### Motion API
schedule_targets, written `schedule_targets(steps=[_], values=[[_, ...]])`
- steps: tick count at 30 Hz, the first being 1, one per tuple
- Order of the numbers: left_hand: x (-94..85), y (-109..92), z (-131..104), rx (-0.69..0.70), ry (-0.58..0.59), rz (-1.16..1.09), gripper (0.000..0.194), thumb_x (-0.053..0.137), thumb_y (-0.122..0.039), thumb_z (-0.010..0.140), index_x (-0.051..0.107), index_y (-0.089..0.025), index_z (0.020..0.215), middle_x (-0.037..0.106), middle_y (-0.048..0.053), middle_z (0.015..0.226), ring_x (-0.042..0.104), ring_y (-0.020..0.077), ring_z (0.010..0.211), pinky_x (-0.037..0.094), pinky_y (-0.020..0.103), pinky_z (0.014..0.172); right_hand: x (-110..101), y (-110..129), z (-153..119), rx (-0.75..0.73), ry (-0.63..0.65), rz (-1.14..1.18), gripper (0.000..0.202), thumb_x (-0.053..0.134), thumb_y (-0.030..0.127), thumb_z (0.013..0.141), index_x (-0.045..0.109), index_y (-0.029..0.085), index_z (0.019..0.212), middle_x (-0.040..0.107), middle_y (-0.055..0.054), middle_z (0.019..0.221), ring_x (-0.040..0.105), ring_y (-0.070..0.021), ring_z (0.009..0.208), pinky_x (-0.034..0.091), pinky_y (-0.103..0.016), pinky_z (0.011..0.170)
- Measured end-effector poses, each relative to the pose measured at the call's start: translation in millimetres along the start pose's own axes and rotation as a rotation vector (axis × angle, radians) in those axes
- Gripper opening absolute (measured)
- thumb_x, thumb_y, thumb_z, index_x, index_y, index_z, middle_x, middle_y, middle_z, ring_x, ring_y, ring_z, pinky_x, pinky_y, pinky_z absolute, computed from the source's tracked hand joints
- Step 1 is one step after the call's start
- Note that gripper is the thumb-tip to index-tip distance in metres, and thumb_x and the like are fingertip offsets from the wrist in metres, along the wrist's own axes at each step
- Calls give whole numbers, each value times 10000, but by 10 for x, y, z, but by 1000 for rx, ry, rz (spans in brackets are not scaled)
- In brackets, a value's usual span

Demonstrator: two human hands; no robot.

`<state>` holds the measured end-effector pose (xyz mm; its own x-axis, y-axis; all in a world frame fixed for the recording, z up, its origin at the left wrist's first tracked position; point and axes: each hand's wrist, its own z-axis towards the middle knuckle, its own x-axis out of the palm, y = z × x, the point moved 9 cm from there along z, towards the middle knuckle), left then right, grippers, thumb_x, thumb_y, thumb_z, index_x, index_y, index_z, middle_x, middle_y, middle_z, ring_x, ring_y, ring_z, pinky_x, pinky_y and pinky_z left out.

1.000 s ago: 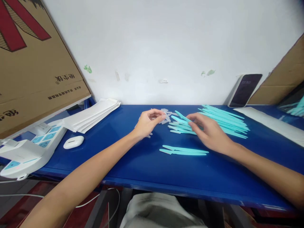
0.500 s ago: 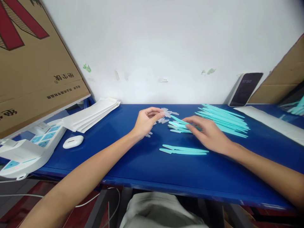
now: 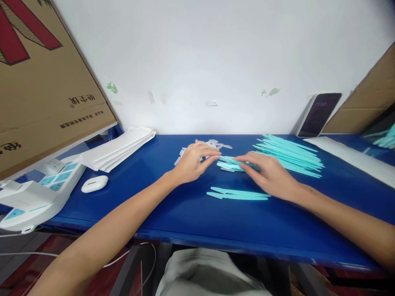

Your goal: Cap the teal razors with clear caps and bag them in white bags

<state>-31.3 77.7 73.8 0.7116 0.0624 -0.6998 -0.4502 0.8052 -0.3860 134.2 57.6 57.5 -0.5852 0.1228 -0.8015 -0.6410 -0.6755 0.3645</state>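
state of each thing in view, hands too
left hand: fingers bent, grip unclear
right hand: pinching a turquoise stick
front stick pair: lying flat
large stick pile: loosely fanned
clear pieces: scattered
earbud case: closed
phone: propped up, clock showing
white sleeves: stacked, overlapping
power strip: adapter plugged in

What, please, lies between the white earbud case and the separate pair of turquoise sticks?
The left forearm crosses the blue table there, in the head view.
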Motion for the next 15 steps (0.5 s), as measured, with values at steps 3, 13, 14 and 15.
schedule_targets(steps=[3,13,14,15], values=[[66,123,-28,-12,153,285,345,442,-296,1049,661,-239,1308,660,91,1323,539,289,1230,419,488,1021,-40,-48,13,29,-31,-37,339,426,341,1011,695,211,1170,741,-95,1002,686,-242,835,537,-381,740],[359,301,-162,-64,441,490,458,393,-373,1058,494,-236,1483,338,148,1608,269,391,1474,255,637,1150,-39,-143,19,78,-35,-89,326,455,306,974,697,192,1161,738,-90,1008,683,-248,862,547,-385,745],[384,313,-162,-78,456,484,466,394,-381,1057,485,-229,1489,323,149,1618,258,398,1479,247,644,1150,-36,-146,20,82,-34,-88,327,457,305,972,698,190,1161,737,-90,1008,683,-249,863,546,-384,741],[406,331,-162,-94,469,470,471,399,-393,1056,485,-226,1488,312,146,1625,249,401,1483,245,645,1150,-30,-149,22,87,-29,-85,328,458,306,971,699,190,1162,737,-91,1009,684,-251,864,545,-385,738]])
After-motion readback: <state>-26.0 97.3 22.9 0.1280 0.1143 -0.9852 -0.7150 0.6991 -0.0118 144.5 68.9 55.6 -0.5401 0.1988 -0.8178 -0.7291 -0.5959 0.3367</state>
